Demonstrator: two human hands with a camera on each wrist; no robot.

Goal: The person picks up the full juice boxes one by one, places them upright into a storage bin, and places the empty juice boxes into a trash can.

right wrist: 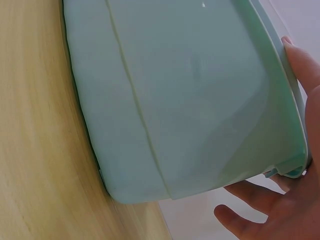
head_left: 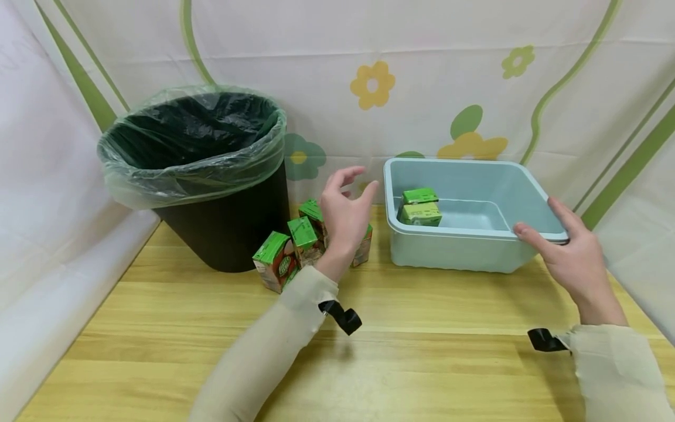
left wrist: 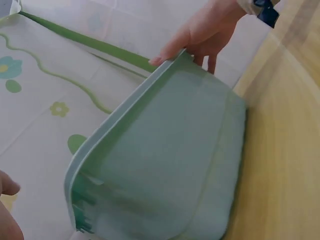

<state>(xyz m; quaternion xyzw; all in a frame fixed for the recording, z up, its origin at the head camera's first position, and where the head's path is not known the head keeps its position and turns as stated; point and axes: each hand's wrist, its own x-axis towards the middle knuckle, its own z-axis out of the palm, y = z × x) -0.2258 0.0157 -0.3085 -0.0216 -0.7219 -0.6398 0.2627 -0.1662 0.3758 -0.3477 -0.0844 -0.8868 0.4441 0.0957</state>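
On the wooden table, the right hand gripped the stiff, probably light tub by its rim. The left hand hovered relaxed, holding nothing, above the cartons.

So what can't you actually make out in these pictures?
- Inside of the bin, head view: dark liner hides any contents.
- Cartons on the table, head view: the left hand covers some, so no count.
- Carton print: too small.
- Wrist views: tub wall hides its contents.
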